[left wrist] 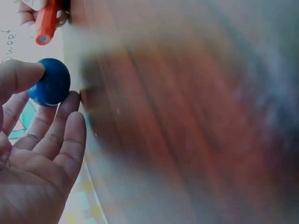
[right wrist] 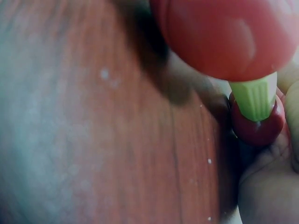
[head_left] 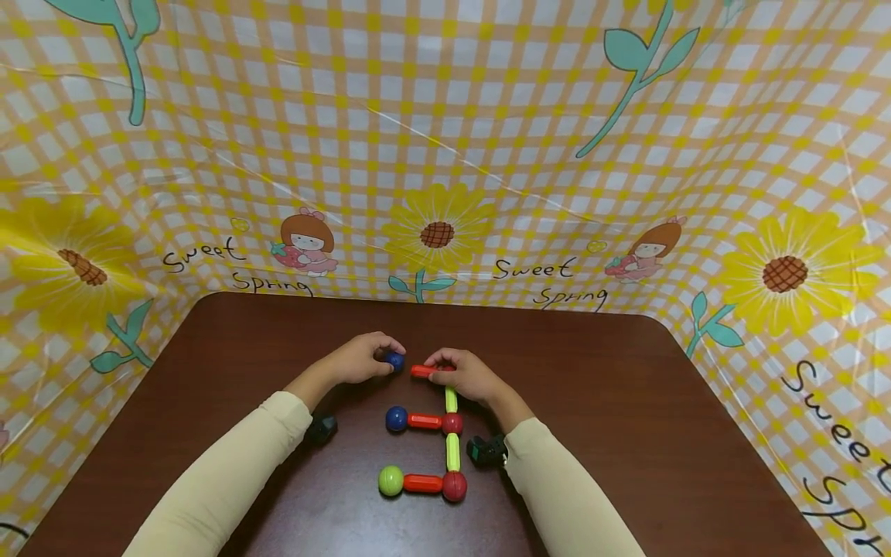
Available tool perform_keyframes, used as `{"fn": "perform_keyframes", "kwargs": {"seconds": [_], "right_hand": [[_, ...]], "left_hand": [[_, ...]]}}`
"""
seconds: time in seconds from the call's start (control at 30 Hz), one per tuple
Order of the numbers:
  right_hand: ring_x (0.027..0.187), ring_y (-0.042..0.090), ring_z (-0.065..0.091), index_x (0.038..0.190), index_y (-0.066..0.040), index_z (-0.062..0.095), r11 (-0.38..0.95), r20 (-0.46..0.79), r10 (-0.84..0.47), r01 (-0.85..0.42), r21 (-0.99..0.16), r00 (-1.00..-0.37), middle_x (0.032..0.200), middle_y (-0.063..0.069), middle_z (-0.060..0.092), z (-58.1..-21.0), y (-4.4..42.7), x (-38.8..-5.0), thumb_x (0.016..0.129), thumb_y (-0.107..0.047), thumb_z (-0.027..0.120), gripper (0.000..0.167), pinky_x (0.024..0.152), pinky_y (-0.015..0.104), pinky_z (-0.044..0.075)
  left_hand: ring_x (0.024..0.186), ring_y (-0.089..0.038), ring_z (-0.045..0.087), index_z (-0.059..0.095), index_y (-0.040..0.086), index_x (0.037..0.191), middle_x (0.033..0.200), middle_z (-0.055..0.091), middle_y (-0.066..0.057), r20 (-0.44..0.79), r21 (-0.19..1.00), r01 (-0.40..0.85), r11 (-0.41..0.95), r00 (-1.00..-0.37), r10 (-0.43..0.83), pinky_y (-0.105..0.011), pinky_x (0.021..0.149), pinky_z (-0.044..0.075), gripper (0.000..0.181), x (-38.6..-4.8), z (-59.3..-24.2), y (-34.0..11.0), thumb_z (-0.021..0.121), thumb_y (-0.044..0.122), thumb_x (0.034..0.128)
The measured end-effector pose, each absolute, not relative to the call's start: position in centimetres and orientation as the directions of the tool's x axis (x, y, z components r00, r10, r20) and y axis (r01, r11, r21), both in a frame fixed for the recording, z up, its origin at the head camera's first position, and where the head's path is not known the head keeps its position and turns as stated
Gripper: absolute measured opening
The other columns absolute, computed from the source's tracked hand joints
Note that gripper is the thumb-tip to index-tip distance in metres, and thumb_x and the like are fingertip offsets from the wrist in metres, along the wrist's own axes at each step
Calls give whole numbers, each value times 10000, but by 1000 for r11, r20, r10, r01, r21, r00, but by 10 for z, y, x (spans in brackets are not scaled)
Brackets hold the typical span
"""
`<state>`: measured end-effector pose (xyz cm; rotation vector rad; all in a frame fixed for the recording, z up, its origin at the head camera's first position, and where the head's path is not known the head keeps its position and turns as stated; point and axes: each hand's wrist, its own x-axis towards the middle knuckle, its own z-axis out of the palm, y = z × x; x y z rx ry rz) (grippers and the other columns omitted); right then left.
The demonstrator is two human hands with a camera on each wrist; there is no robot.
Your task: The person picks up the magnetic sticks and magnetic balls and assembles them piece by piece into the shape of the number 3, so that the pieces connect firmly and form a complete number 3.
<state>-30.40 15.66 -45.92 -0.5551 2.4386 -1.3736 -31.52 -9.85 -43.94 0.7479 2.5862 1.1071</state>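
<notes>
My left hand (head_left: pixel 356 360) pinches a blue ball (left wrist: pixel 52 84) between thumb and fingers, just above or on the table. Across a small gap, my right hand (head_left: pixel 475 379) grips a red rod (head_left: pixel 421 371), whose free end points at that ball. The rod's other end is mostly hidden by the fingers, near a red ball (right wrist: pixel 258 123) on a yellow-green rod (right wrist: pixel 256 95). Towards me the joined toy continues: a middle red ball (head_left: pixel 452 423) with a red rod and second blue ball (head_left: pixel 397 418), then a near red ball (head_left: pixel 455 486) with a red rod (head_left: pixel 422 483) and green ball (head_left: pixel 390 480).
The dark brown table (head_left: pixel 592 371) has rounded far corners. A checked cloth (head_left: pixel 445 155) with sunflowers hangs behind it and along both sides. Small black devices (head_left: pixel 322 428) sit at both wrists.
</notes>
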Motion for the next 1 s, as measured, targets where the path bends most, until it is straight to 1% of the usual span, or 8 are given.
{"fn": "perform_keyframes", "kwargs": {"seconds": [0.1, 0.27, 0.6, 0.73, 1.0], "right_hand": [[775, 176, 541, 1078, -76, 691, 473, -52, -461, -196, -859, -886, 931, 26, 631, -460, 157, -304, 925, -66, 670, 155, 702, 296, 447], [783, 184, 541, 1079, -65, 691, 462, -40, -466, -205, -863, -884, 924, 29, 626, -461, 157, -304, 925, -63, 671, 154, 715, 314, 448], [789, 191, 544, 1072, -67, 691, 448, -37, -474, -205, -871, -880, 926, 40, 624, -459, 157, -304, 927, -65, 669, 147, 722, 318, 451], [781, 187, 541, 1072, -68, 690, 450, -44, -471, -198, -871, -881, 925, 35, 624, -459, 157, -304, 925, -61, 668, 148, 710, 307, 450], [711, 164, 486, 1077, -58, 683, 447, -67, -471, -172, -878, -880, 868, 26, 621, -458, 156, -304, 922, -57, 668, 155, 637, 283, 400]], "left_hand": [[1062, -220, 561, 674, 118, 1189, 1205, 608, -71, 6, 714, 392, 580, -832, 555, -408, 935, 459, 290, -313, -441, -98, 702, 83, 903], [1076, -219, 574, 677, 116, 1183, 1193, 637, -57, -14, 727, 377, 573, -827, 562, -421, 942, 457, 293, -310, -442, -97, 707, 75, 894], [996, -183, 578, 684, 134, 1183, 1162, 648, -32, -34, 729, 367, 578, -824, 566, -394, 875, 469, 298, -308, -440, -96, 712, 82, 891], [962, -168, 580, 682, 128, 1187, 1123, 658, -21, -38, 735, 360, 574, -824, 565, -375, 854, 473, 299, -307, -440, -95, 707, 75, 893], [924, -147, 604, 671, 98, 1202, 1081, 678, -19, -34, 741, 364, 564, -818, 574, -335, 804, 492, 315, -307, -441, -95, 703, 53, 893]]}}
